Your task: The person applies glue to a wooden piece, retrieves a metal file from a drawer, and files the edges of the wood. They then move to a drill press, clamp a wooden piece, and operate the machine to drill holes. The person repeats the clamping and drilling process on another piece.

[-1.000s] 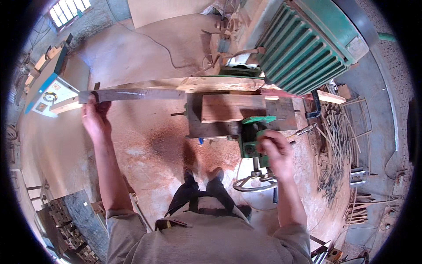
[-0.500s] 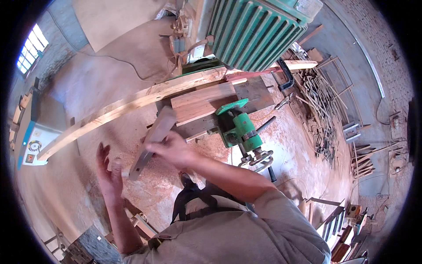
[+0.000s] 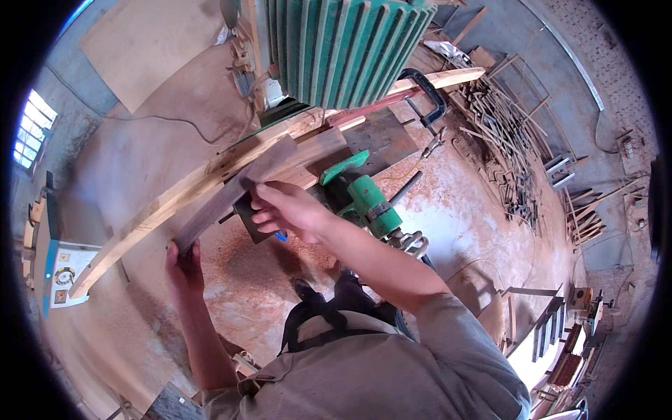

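A dark, narrow wooden board lies slantwise in front of me, its far end over a lighter reddish wood block on the machine's metal table. My left hand grips the board's near-left end, thumb and fingers closed round it. With bent fingers, my right hand takes the board's near edge around its middle; the underside of that grip is hidden. A green clamp with a flat pad stands just right of the wood block. Behind the block runs a long pale wooden beam.
A large green ribbed motor housing overhangs the table. A black C-clamp sits on the beam's right part. A control box stands at left. Sawdust covers the floor; scrap sticks pile up at right.
The board has swung from a steep tilt to lie along the beam, moving over the wood block. My left hand, formerly open and apart, now grips its end. The view has shifted.
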The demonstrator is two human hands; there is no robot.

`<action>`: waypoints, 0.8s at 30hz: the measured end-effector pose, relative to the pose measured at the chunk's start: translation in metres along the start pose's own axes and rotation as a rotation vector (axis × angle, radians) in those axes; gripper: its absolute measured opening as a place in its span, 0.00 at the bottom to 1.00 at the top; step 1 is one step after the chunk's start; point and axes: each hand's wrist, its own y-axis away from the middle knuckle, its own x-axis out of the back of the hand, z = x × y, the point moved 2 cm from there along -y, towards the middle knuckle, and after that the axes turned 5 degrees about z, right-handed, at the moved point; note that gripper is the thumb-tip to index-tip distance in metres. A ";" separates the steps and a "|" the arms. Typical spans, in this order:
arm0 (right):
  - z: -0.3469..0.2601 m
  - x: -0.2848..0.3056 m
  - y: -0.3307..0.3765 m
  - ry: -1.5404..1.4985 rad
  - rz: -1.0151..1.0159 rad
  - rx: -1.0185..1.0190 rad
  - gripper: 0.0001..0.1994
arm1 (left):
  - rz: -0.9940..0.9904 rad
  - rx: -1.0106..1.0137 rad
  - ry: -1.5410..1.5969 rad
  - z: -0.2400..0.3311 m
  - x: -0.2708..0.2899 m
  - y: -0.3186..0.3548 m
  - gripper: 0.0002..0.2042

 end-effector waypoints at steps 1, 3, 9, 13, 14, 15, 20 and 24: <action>-0.005 0.006 0.008 0.059 0.000 0.003 0.25 | 0.031 0.007 -0.029 0.000 0.003 -0.014 0.13; -0.017 0.022 0.030 0.044 -0.009 0.042 0.25 | 0.031 0.002 -0.072 -0.002 -0.003 -0.034 0.14; -0.032 0.072 0.089 -0.045 0.025 0.189 0.22 | 0.007 0.018 -0.125 -0.011 -0.006 -0.087 0.16; -0.039 0.100 0.122 -0.108 0.060 0.292 0.19 | -0.011 0.055 -0.151 -0.015 -0.014 -0.103 0.15; -0.040 0.105 0.128 -0.126 0.073 0.296 0.19 | -0.021 0.050 -0.161 -0.017 -0.013 -0.107 0.15; -0.041 0.111 0.135 -0.145 0.087 0.305 0.18 | 0.009 0.043 -0.156 -0.021 -0.013 -0.109 0.15; -0.043 0.137 0.149 -0.155 0.171 0.359 0.15 | 0.097 0.047 -0.134 -0.041 -0.024 -0.111 0.15; -0.046 0.156 0.153 -0.128 0.246 0.398 0.15 | 0.090 0.065 -0.129 -0.060 -0.042 -0.108 0.15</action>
